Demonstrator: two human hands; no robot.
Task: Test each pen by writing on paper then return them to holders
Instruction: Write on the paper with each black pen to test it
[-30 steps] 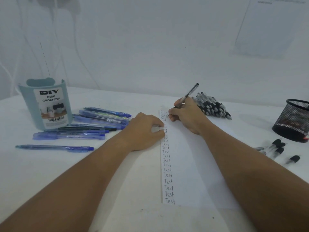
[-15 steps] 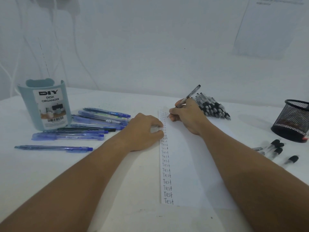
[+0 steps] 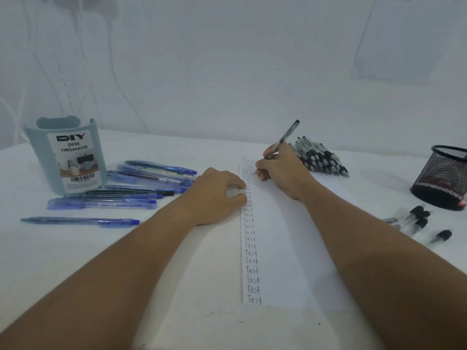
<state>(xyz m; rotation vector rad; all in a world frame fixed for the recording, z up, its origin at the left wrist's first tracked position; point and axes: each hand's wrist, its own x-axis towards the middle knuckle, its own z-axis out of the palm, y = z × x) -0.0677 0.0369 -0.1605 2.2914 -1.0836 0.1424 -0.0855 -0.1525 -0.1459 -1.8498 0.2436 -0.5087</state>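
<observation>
Right hand (image 3: 280,173) gripped a black pen (image 3: 284,139), tip at the far end of the paper (image 3: 283,248), beside a column of "Test" entries (image 3: 250,238). Left hand (image 3: 217,195), fingers curled, pressed the paper's left edge; it held nothing. Blue pens (image 3: 141,183) lay loose beside the teal desk organizer (image 3: 65,157). A pile of black pens (image 3: 318,157) sat behind the right hand. Black mesh holder (image 3: 442,175) stood at far right, with loose caps (image 3: 422,221) near it.
</observation>
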